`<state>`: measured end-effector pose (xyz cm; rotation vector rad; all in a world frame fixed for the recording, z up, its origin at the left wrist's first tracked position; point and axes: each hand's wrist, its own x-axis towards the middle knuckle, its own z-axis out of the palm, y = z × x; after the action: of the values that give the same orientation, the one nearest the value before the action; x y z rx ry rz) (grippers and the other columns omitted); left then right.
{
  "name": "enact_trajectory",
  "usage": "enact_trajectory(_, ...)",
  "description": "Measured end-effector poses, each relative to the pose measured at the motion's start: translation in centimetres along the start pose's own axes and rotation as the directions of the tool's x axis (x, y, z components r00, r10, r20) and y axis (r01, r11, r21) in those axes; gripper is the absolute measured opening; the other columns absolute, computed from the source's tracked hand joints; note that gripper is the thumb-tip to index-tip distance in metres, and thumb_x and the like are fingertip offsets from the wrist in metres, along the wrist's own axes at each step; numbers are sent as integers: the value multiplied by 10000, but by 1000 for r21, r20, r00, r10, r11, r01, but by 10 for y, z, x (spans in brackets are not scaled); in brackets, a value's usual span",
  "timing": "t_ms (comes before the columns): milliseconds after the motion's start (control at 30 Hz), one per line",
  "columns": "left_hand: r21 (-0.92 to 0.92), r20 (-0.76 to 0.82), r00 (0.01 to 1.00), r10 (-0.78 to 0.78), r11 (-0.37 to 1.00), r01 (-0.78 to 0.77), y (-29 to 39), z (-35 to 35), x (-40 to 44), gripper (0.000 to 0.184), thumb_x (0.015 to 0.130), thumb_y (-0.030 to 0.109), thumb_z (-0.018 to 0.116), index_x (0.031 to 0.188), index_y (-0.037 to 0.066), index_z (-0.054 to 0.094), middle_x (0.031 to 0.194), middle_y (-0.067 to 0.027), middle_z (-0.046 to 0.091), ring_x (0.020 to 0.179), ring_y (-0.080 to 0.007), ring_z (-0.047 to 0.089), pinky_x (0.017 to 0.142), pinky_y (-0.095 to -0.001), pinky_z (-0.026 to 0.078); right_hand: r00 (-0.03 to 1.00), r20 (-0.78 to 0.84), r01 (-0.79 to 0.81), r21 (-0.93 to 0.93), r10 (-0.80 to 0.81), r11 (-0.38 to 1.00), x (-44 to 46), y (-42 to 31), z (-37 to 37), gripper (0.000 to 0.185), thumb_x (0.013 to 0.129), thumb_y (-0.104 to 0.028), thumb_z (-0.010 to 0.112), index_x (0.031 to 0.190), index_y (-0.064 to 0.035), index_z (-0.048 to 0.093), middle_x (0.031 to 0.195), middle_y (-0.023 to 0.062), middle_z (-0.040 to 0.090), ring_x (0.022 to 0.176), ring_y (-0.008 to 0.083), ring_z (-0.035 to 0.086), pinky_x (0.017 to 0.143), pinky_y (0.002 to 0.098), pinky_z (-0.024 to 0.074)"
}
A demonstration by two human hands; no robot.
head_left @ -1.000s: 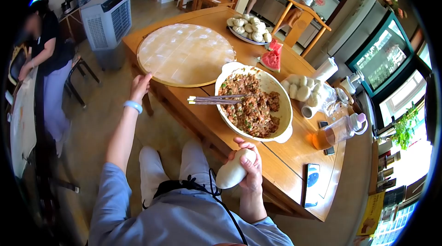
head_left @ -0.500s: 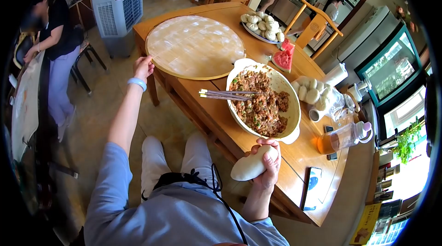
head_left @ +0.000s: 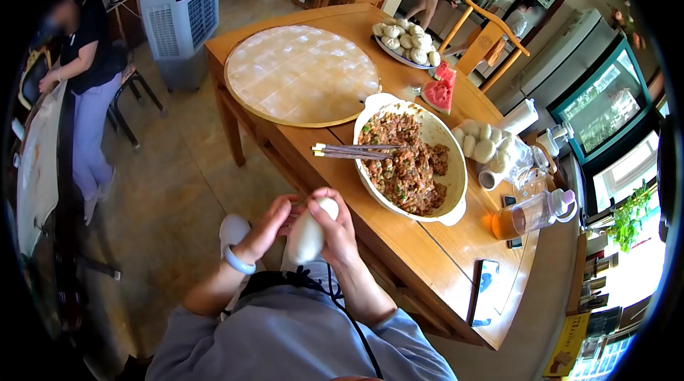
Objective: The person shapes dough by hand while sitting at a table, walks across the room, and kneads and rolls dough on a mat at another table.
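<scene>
White dough, smooth and elongated, forms the bun (head_left: 306, 237) between the two hands, just off the near edge of the wooden worktop (head_left: 434, 260). The right hand (head_left: 338, 230) grips it from the right, thumb across its upper face; the left hand (head_left: 265, 233) curls at its left side, fingertips near the top (whether they pinch it, I cannot tell). Farther out, the cream bowl (head_left: 454, 192) holds meat filling (head_left: 402, 176), with chopsticks (head_left: 350, 152) lying across its left rim. The floured round board (head_left: 299, 74) lies to the far left.
</scene>
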<state>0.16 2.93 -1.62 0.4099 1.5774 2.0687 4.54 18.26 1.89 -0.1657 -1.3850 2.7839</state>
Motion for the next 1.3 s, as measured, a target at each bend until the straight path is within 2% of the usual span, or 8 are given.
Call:
enact_trajectory(100,304,-77,965,250,928,-216,3,14,-11,633,921,444,559,1340,25,338,1197,-141,519,1083,-223,543,896,-326,450,997,-51,56,-171,-65,984,17,16,23,388,922,-193,603,1262,-118,432,1128,53,506,1005,127,482,794,247,439)
enact_trajectory(167,37,-79,997,17,999,-14,20,8,-15,585,888,360,642,1286,26,373,1085,-106,556,965,-183,589,757,-278,495,998,50,-39,-190,50,981,17,6,39,457,954,-269,539,1349,-92,392,1170,53,486,1126,152,424,985,295,329)
enact_trajectory(333,-385,97,993,-62,918,95,30,1,-26,545,812,353,725,1164,33,458,937,-91,577,710,-169,608,468,-254,473,942,330,65,-342,55,937,36,-1,30,499,930,-265,594,1345,-54,417,1178,101,570,987,150,564,826,254,475)
enact_trajectory(433,-519,222,966,-131,823,231,15,9,-29,534,835,374,689,1174,47,438,919,-105,574,693,-179,590,450,-234,444,908,390,-127,-99,156,987,33,-2,38,429,938,-265,581,1292,-56,460,1083,118,610,879,170,610,745,281,522)
enact_trajectory(700,-364,113,984,-136,916,169,16,9,-33,467,869,374,656,1148,63,446,850,-65,545,627,-126,555,406,-207,403,938,345,113,-243,-23,963,49,23,27,222,979,-243,510,1087,-50,510,833,52,574,722,141,589,637,267,495)
enact_trajectory(867,-295,-19,996,-84,953,74,17,8,-33,458,873,361,655,1153,63,450,768,-22,534,554,-84,527,388,-200,392,969,245,50,-275,20,960,48,26,35,447,947,-326,558,1260,-43,410,950,104,605,849,182,604,727,306,511)
enact_trajectory(1000,-154,-150,984,94,981,-117,18,4,-28,542,841,297,702,1223,14,441,1002,-52,536,832,-111,560,614,-223,473,935,331,-55,-228,131,972,47,28,32,789,829,-505,657,1358,-17,334,1184,199,568,1099,243,542,943,384,445)
enact_trajectory(1300,-62,35,999,-16,998,18,14,-5,-33,540,793,134,709,1238,23,425,900,-68,603,684,-97,591,551,-232,481,956,283,31,-344,72,939,39,22,34,395,866,-268,684,1094,-30,468,999,135,647,877,174,619,755,299,511)
